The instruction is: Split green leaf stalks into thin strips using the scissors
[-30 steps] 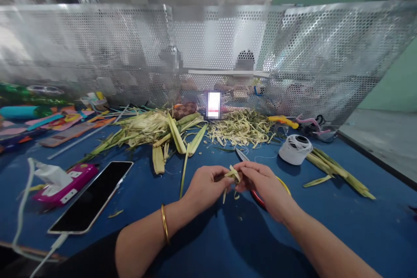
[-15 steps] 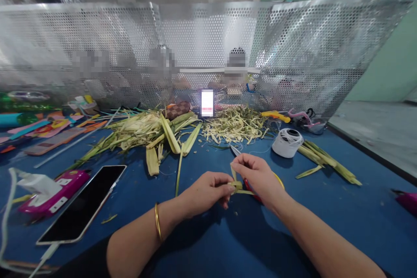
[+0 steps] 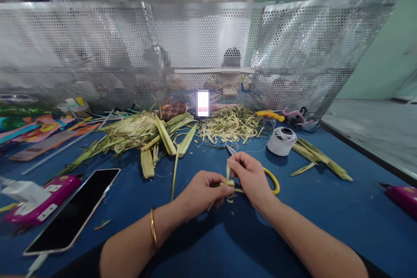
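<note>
Between my hands is a small folded piece of pale green leaf strip (image 3: 230, 183), with loose ends sticking out. My left hand (image 3: 205, 190), a gold bangle on its wrist, pinches the folded part between thumb and fingers. Thumb and forefinger of my right hand (image 3: 252, 178) are closed on an end of the strip that stands up from the fold. Scissors lie on the table beneath my right hand; their yellow handle (image 3: 276, 182) and blade tip (image 3: 230, 149) show, the rest being covered. A thin leaf strip (image 3: 175, 173) lies to the left.
Piles of leaf strips (image 3: 133, 130) and curly shavings (image 3: 231, 126) lie at the back before a perforated metal screen (image 3: 202, 30). A white thread spool (image 3: 282, 142) and leaf stalks (image 3: 322, 160) are rightward. A phone (image 3: 74, 210) and magenta power strip (image 3: 42, 204) lie left.
My right hand has moved from beside the fold to above it, drawing one strip end upward. My left hand keeps its pinch. The view has turned to the right.
</note>
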`<state>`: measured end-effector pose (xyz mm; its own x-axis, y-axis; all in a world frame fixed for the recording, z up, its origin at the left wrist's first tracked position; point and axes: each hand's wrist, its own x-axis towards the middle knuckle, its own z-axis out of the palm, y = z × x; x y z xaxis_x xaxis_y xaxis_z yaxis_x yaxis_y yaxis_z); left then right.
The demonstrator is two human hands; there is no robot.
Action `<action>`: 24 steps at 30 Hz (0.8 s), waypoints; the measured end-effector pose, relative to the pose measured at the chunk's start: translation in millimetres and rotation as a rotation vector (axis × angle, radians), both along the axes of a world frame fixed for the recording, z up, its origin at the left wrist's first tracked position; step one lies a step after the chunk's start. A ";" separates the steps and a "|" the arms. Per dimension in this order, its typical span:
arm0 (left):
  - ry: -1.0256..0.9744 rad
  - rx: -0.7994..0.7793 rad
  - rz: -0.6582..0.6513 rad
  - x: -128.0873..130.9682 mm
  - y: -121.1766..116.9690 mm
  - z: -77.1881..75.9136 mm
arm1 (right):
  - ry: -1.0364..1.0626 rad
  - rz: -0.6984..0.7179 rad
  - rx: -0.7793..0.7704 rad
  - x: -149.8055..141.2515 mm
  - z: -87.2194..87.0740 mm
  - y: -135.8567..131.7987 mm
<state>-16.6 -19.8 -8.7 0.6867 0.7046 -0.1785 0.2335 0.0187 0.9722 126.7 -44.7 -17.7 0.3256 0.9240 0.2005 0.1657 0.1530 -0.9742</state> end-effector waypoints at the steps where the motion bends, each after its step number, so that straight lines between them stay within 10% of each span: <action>1: -0.006 0.001 -0.005 -0.4 0.2 0.0 | -0.004 0.017 -0.007 1.0 0.3 0.4; 8: -0.116 -0.080 0.223 -1.6 3.2 0.9 | 0.025 0.223 -0.156 11.8 7.9 1.8; 15: -0.166 -0.241 0.286 -3.9 7.7 4.6 | -0.402 0.168 -0.131 17.1 3.6 1.0; 20: -0.224 -0.362 0.317 -3.3 10.4 -2.7 | -0.869 -0.043 0.355 13.4 4.3 -8.0; 24: -0.337 -0.417 0.321 -1.2 9.8 -9.3 | -1.235 0.197 0.723 -1.5 7.1 -17.4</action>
